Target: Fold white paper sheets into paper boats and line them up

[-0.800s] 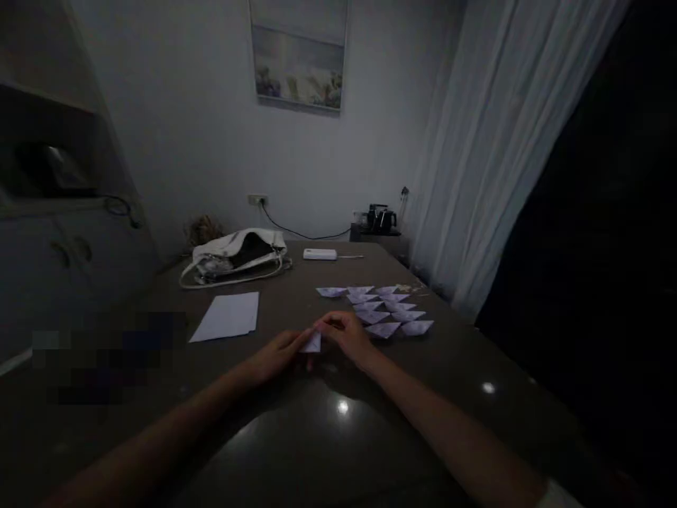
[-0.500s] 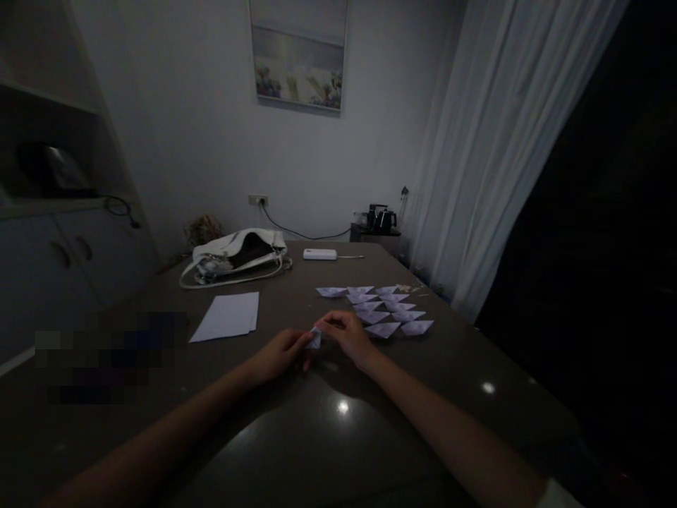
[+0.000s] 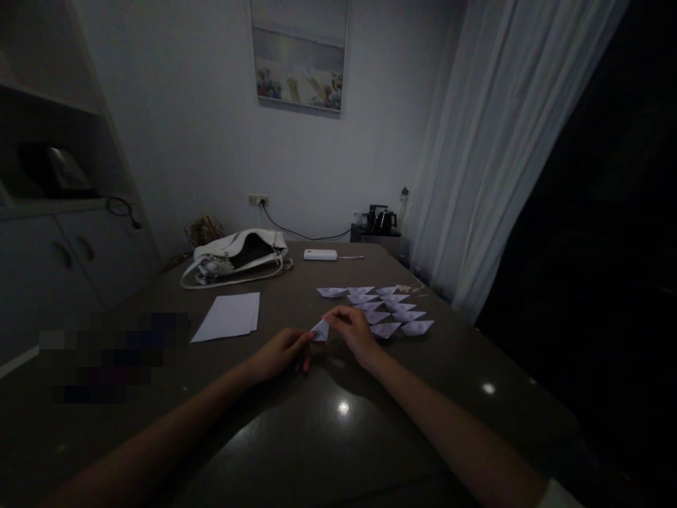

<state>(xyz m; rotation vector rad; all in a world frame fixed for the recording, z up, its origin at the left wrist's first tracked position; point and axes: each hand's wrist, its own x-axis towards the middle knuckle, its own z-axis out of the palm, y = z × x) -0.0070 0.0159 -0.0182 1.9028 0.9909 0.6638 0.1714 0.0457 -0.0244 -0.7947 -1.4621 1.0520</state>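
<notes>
A small folded paper piece (image 3: 320, 329) is pinched between my two hands just above the dark table (image 3: 338, 423). My left hand (image 3: 280, 351) grips its near left side with closed fingers. On the far right side my right hand (image 3: 355, 332) pinches it with thumb and fingers. Just right of my right hand lie several finished folded paper pieces (image 3: 388, 307) in rows. A small stack of flat white paper sheets (image 3: 228, 317) lies to the left.
A white handbag (image 3: 235, 255) sits at the back of the table beside a white power bank (image 3: 320, 255) with a cable. A kettle (image 3: 381, 219) stands on a side table by the white curtain (image 3: 491, 155). Cabinets line the left wall.
Both hands have lifted the folded paper piece slightly and shifted it a little to the right, turning it between the fingers.
</notes>
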